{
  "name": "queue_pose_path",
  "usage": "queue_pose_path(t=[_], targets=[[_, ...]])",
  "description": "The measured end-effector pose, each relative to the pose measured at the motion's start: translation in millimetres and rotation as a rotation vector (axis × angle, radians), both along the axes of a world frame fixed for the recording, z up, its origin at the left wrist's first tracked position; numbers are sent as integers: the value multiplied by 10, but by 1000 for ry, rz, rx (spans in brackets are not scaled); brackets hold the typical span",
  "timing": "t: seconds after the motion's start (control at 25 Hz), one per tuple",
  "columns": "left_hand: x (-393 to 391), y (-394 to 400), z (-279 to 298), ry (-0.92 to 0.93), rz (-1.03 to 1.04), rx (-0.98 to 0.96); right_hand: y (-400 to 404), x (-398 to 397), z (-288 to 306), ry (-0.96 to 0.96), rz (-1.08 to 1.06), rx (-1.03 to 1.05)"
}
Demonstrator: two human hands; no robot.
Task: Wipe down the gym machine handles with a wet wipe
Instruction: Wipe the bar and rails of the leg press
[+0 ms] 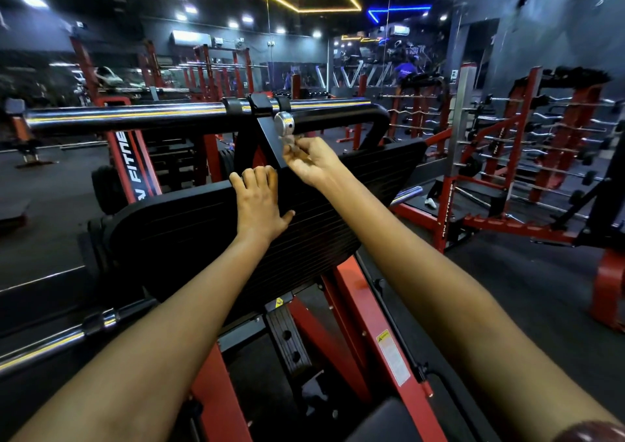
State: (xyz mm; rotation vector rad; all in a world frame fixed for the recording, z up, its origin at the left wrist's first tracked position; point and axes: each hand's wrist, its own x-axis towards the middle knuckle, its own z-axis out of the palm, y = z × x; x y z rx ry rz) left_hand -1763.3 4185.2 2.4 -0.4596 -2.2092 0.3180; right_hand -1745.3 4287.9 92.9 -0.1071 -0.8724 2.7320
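Note:
A red and black leg press machine fills the middle, with a ribbed black footplate (209,235) tilted towards me. My left hand (258,201) rests on the plate's top edge, fingers curled over it. My right hand (313,162) pinches a small crumpled wet wipe (289,143) against the lower part of a round chrome knob (284,124) on the black bracket above the plate. A long chrome and black bar (128,116) runs across behind the knob.
Red frame rails (368,309) run down below the plate towards a black seat pad (399,421). Racks of barbells (541,137) stand at the right. More red machines line the mirrored far wall. A person in blue (406,69) is far back.

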Motion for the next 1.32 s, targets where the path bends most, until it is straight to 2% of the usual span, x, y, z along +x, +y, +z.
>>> queue_pose_path(t=[0.16,0.32,0.56,0.8,0.88,0.92,1.0,1.08,1.12,1.2,1.32], targets=[[-28,-2,-7,2,-10,-6,161,-30,35,-13,-72,-118],[-27,6,-27,34,-15,8,584,61,91,-24,-212,-150],[-68,21,-61,77,-13,2,1226,16,149,-71,-294,-219],[-94,14,-65,90,-9,-8,1804,-43,167,-132,-548,-283],[-93,21,-69,101,-5,4,1824,-1,205,-117,-738,-130],[-94,27,-70,107,3,10,1807,25,253,-140,-856,95],[-96,51,-70,112,12,18,1758,42,340,-156,-1091,841],[-86,60,-68,101,8,23,1748,18,297,-119,-1054,1556],[-81,60,-70,97,3,26,1772,17,269,-131,-1050,1749],[-73,62,-72,101,-11,33,1817,47,251,-153,-1103,1781],[-96,63,-77,114,-1,35,1921,-19,214,-293,-1106,1578]])
